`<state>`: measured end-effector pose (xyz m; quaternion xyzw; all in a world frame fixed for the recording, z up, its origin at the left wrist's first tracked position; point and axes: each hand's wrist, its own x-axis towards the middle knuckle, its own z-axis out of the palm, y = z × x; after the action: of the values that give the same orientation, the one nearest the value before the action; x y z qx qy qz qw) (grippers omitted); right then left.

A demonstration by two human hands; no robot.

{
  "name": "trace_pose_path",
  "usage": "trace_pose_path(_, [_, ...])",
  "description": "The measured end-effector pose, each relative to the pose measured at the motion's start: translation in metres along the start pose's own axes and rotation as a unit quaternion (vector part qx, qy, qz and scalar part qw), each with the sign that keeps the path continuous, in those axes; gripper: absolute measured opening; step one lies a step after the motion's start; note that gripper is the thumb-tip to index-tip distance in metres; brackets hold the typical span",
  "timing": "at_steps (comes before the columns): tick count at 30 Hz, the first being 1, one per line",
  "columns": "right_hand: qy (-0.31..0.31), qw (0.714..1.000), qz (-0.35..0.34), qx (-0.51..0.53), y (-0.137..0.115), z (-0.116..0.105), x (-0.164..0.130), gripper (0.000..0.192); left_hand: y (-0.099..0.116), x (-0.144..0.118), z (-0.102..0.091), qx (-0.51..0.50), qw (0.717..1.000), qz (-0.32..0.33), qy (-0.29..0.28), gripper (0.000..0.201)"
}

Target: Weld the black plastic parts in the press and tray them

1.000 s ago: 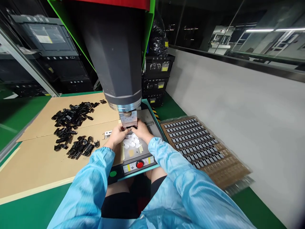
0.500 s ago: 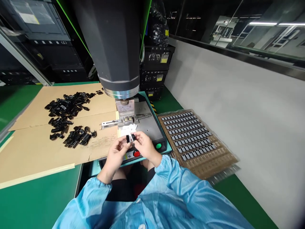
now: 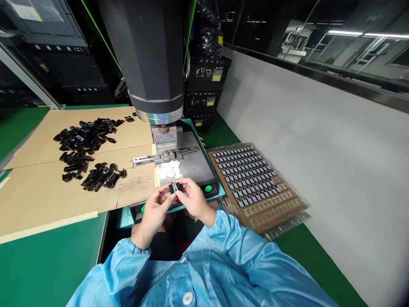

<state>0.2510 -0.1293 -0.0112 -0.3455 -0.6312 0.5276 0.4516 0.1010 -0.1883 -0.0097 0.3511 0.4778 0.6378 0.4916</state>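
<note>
Head view | labels on stacked black crates (image 3: pixel 204 85) unreadable | left hand (image 3: pixel 155 211) and right hand (image 3: pixel 193 200) pinch small black plastic part (image 3: pixel 175 187) at frame centre | hands slightly lower than half a second ago, green button (image 3: pixel 208 188) uncovered

Matt brown cardboard (image 3: pixel 64 192) covers the smooth green bench left of the press, whose brushed metal plate (image 3: pixel 191 160) dully reflects light. A glossy black plastic part (image 3: pixel 175 187) sits between bare fingers before that plate; right of it, a clear, shiny plastic tray (image 3: pixel 255 183).

Factory assembly station, grey press machine (image 3: pixel 150 55), tray of small parts (image 3: pixel 252 179), stacked black crates (image 3: pixel 204 89)
</note>
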Motion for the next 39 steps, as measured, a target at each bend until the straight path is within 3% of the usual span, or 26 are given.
trace_pose_path(4, [0.014, 0.999, -0.008, 0.044, -0.010, 0.000, -0.003, 0.037, 0.001, 0.000, -0.002, -0.042, 0.999, -0.024, 0.002, 0.047])
trace_pose_path(7, [0.010, 0.996, -0.006, 0.090, -0.019, -0.002, -0.005, 0.038, 0.006, 0.001, -0.006, -0.089, 0.994, -0.064, -0.026, 0.043])
trace_pose_path(15, [-0.011, 0.969, 0.072, 0.235, -0.034, 0.002, -0.004, 0.034, 0.014, 0.000, -0.015, -0.187, 0.967, -0.146, -0.089, 0.029])
trace_pose_path(26, [-0.023, 0.965, 0.081, 0.247, -0.040, 0.003, -0.005, 0.028, 0.019, -0.002, -0.014, -0.284, 0.937, -0.163, -0.120, 0.030])
trace_pose_path(29, [-0.016, 0.987, 0.051, 0.153, -0.043, -0.001, -0.006, 0.028, 0.016, -0.002, -0.013, -0.244, 0.952, -0.148, -0.110, 0.033])
trace_pose_path(33, [0.006, 1.000, 0.015, -0.026, -0.053, -0.001, -0.010, 0.017, 0.009, -0.005, -0.009, -0.161, 0.981, -0.069, -0.082, 0.033])
trace_pose_path(39, [0.036, 0.995, 0.021, -0.096, -0.058, 0.001, -0.013, 0.008, 0.003, -0.008, -0.008, 0.007, 0.996, 0.068, -0.059, 0.030])
